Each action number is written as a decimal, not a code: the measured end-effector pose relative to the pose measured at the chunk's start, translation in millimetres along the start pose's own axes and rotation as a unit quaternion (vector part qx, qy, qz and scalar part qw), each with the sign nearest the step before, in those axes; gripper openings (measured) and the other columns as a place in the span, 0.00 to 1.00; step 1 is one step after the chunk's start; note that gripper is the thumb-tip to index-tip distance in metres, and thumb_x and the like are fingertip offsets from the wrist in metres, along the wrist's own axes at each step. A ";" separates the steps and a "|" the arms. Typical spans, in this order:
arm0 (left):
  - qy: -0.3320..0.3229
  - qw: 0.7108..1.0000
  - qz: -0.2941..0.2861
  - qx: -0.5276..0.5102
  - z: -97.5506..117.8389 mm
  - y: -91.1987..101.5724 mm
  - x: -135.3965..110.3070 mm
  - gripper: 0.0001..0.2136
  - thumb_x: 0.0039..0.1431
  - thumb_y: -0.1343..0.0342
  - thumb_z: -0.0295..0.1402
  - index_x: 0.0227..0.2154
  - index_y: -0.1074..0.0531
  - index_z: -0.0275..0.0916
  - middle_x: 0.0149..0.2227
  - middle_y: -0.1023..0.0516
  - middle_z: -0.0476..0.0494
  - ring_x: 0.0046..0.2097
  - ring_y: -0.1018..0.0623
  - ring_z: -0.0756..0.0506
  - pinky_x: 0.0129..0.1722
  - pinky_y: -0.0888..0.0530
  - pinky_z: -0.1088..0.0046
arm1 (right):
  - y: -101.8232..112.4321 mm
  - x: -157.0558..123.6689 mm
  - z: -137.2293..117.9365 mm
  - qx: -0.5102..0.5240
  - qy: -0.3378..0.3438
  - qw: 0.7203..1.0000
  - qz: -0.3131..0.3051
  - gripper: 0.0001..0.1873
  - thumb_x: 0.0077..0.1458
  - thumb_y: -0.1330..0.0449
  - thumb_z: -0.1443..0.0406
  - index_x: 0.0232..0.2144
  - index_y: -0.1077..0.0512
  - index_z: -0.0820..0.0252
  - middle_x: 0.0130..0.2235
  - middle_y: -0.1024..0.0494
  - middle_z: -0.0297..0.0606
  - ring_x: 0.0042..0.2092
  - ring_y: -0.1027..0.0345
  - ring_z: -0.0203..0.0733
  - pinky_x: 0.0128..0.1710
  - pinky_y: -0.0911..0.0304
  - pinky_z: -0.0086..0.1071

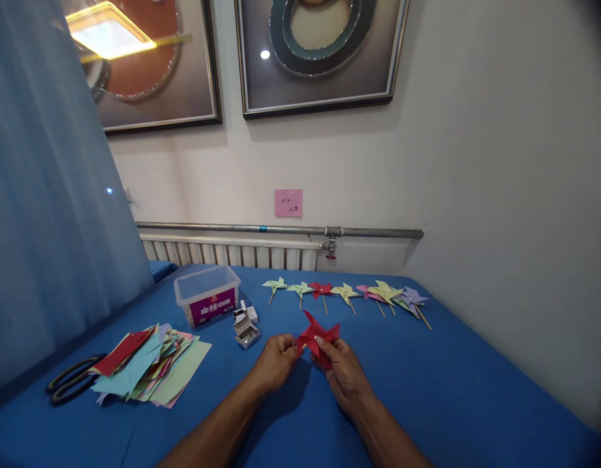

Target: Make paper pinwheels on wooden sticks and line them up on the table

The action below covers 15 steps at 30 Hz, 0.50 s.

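Observation:
A red paper pinwheel (309,334) is held up off the blue-covered table, in front of me. My right hand (347,377) grips it, thumb pressed near its centre and fingers behind the blades. Close against its left blade, my left hand (277,361) has its fingers pinched together; what lies between them is hidden. A small pale bit shows at the pinwheel's lower left, too small to name. Beyond my left hand stands an opened small grey box (246,332), with a white box (252,314) beside it.
Finished pinwheels on sticks lie in a row at the back, including a red one (320,289) and a purple one (412,298). Leftward are a clear plastic tub (206,284), stacked coloured paper (149,367) and black-handled scissors (69,383). A radiator (232,250) lines the wall.

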<state>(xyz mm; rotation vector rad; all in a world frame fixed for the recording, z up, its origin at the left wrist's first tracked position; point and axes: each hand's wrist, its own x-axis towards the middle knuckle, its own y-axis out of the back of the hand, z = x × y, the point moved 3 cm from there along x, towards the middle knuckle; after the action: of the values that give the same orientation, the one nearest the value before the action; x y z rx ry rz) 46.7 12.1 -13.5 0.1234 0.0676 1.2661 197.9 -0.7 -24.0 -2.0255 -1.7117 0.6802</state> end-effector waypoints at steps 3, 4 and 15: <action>0.003 1.000 -0.008 -0.009 2.8 -1.2 -1.6 0.22 0.50 0.40 0.54 0.24 0.37 0.41 0.17 0.43 0.59 0.21 0.47 0.54 0.24 0.51 0.73 | -1.3 -0.6 -0.2 0.001 -0.003 1.000 -0.008 0.23 0.28 0.18 0.59 0.25 0.22 0.60 0.26 0.20 0.32 0.29 0.29 0.36 0.33 0.33 0.30; 0.004 1.000 -0.009 -0.011 3.0 -1.3 -1.7 0.22 0.50 0.40 0.54 0.24 0.37 0.41 0.17 0.44 0.59 0.21 0.46 0.54 0.24 0.51 0.73 | -1.7 -0.9 -0.5 0.001 -0.004 1.000 -0.008 0.23 0.28 0.18 0.59 0.25 0.22 0.60 0.26 0.20 0.32 0.29 0.29 0.36 0.33 0.33 0.30; 0.003 1.000 0.003 -0.008 -1.8 0.3 1.5 0.20 0.52 0.41 0.52 0.24 0.36 0.41 0.16 0.43 0.58 0.21 0.44 0.54 0.24 0.49 0.73 | -4.0 -1.1 -1.7 0.012 -0.008 1.000 -0.014 0.22 0.27 0.17 0.59 0.25 0.22 0.59 0.26 0.19 0.32 0.30 0.28 0.38 0.37 0.29 0.33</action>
<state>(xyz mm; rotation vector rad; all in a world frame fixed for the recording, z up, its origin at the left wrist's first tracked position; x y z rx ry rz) 46.7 13.7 -15.3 0.1065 0.0618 1.2735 195.7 -1.0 -20.3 -1.9807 -1.7297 0.7049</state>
